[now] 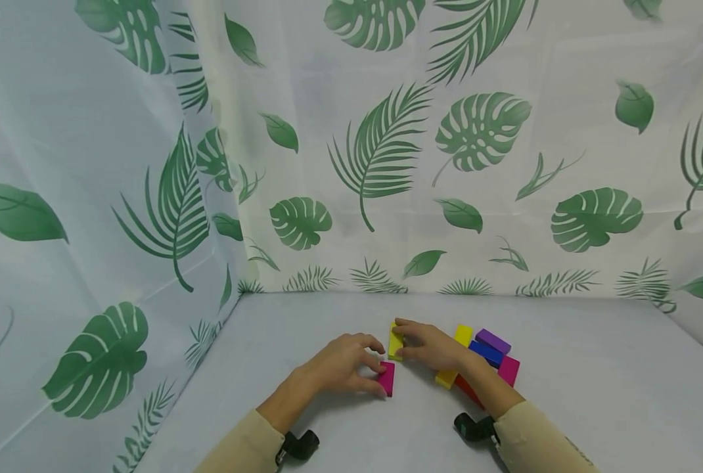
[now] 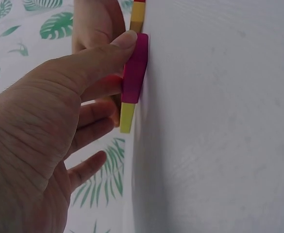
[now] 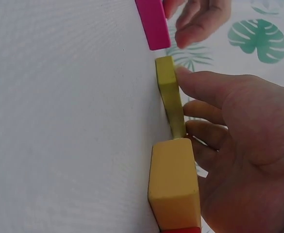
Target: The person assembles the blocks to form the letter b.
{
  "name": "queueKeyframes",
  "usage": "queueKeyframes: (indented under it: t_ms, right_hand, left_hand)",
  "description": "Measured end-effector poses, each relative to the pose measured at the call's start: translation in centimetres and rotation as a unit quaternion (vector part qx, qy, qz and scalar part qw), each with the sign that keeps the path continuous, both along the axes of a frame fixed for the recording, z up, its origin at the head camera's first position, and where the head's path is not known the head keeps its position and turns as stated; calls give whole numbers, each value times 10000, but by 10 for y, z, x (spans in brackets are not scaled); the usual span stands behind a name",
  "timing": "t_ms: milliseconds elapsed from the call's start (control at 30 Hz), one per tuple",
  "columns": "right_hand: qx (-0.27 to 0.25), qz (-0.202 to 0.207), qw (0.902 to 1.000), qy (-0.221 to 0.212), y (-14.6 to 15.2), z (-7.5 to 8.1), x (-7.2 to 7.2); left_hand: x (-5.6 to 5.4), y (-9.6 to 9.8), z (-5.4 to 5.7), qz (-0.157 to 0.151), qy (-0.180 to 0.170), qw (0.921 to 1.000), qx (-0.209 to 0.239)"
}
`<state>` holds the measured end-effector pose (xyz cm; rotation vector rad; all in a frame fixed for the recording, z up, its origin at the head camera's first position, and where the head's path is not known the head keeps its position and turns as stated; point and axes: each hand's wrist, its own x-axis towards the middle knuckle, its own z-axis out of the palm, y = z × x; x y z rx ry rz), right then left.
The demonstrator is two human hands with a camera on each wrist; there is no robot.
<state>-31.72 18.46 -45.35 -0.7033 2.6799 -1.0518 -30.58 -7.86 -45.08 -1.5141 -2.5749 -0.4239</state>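
Observation:
My left hand (image 1: 344, 365) pinches a magenta block (image 1: 389, 380) between thumb and index finger, the thumb at its near end. In the left wrist view the other fingers spread beside the magenta block (image 2: 136, 68). Just beyond it, my right hand (image 1: 433, 345) holds a yellow block (image 1: 395, 343) by its two ends. The right wrist view shows the thumb at one end of this yellow block (image 3: 168, 80), close over the white tabletop. The two blocks lie near each other, with a small gap between them in the head view.
To the right, a cluster of blocks lies partly under my right forearm: a yellow block (image 1: 463, 335), a purple block (image 1: 493, 341), a blue block (image 1: 486, 353), a magenta block (image 1: 508, 370), a red block (image 1: 468, 390) and an orange-yellow block (image 1: 446, 379). A leaf-patterned curtain (image 1: 399, 249) borders the white table (image 1: 612, 394).

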Motion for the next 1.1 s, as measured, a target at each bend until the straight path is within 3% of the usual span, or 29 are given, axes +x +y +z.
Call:
queueKeyframes:
  t_ms: [133,400,700,1100]
  right_hand:
    - [25,65,10000,65,1,0,0]
    - [-46,131,9999,85,-1,-3,-2]
    - [-94,327,9994,63,-4,-6,-3]
    - [-126,575,9981,207,-7,-2,2]
  left_hand:
    - [0,-1,1,4,40,10000,-27]
    - [-2,-4,2,107,-207,9996,-137]
    - [-5,-7,5,-148,-218,9996,-79]
    - [-2,-7,9,-134,-502,9986,-66]
